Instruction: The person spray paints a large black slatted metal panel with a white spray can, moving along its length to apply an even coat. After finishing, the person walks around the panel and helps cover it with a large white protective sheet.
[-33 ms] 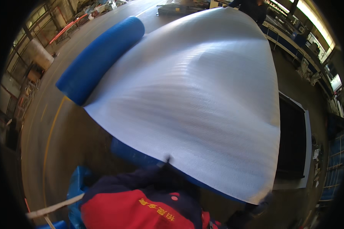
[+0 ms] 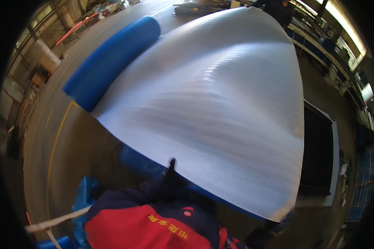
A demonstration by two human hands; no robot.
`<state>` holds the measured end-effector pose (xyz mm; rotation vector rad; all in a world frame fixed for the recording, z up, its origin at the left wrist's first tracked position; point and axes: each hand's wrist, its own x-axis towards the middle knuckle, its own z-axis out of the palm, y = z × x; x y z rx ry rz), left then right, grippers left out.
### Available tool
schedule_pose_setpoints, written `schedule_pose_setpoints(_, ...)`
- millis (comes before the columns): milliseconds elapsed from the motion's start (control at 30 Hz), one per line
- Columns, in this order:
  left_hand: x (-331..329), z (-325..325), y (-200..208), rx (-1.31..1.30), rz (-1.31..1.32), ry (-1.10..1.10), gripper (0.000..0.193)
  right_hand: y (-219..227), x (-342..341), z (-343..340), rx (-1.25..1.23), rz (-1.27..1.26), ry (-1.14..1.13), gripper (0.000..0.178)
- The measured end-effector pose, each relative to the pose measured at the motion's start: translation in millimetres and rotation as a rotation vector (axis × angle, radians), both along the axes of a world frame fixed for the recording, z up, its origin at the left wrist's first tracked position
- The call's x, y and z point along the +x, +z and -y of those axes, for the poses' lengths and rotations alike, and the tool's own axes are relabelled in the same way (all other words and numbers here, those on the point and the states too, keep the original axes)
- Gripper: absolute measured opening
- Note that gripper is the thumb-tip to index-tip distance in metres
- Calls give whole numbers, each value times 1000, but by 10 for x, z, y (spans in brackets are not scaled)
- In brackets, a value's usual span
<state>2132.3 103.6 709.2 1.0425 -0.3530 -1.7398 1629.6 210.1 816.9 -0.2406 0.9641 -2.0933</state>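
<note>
Wide white foam sheet (image 2: 220, 112), spread and bowed upward, blue underside, blue-rolled far left edge.

One white foam sheet (image 2: 220, 112), one blue roll (image 2: 112, 60)

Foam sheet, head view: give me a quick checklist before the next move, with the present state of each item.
1. Grip on the white foam sheet: cannot tell. Both hands are hidden under its near edge.
2. Sheet surface: ok. It spreads wide and smooth, with no tear or fold showing.
3. Blue roll: ok. It lies along the sheet's left edge, touching it.
4. Floor to the left: ok. Bare concrete with a yellow line.
5. Right side: not ok. A dark flat panel in a pale frame lies close beside the sheet.
6. Far end: not ok. A person in dark clothes stands right at the sheet's far edge.
</note>
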Motion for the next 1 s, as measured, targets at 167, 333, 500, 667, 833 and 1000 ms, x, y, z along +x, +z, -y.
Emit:
schedule_pose_setpoints(167,214,-228,199,162,257,226,57,-118,-615,32,-52,27,87,64)
schedule_pose_setpoints(333,-86,-285,1111,-131,374,90,62,-30,-175,46,-127,-76,358,66)
schedule_pose_setpoints(500,-759,-114,1341,-227,404,12,66,-197,1569,108,-204,-397,928,67)
schedule_pose_setpoints(667,-847,-347,884,-256,271,-220,76,-179,2412,742,140,-308,1052,73)
schedule_pose_setpoints(833,405,-753,230,-108,-316,168,72,28,2826,865,88,166,906,59)
schedule_pose_setpoints(1000,2143,-244,-1014,348,-243,595,71,277,3193,863,9,130,843,55)
